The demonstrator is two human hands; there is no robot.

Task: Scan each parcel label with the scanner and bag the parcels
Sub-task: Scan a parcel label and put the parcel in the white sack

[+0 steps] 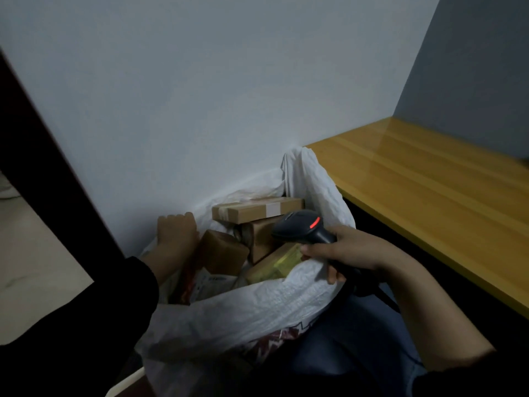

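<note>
- The right hand (347,250) gripped the scanner (300,226), fingers curled round its handle.
- The left hand (176,232) curled its fingers over the rim of the white bag (257,305).
- Cardboard parcels (257,212) lay inside.

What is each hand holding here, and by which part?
The right hand grips the scanner by its handle; the left hand curls its fingers over the rim of the white bag.

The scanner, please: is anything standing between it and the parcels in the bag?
Nothing visible. The scanner, in the right hand, sits above the parcels in the open woven bag; the left hand grips its rim aside.
</note>
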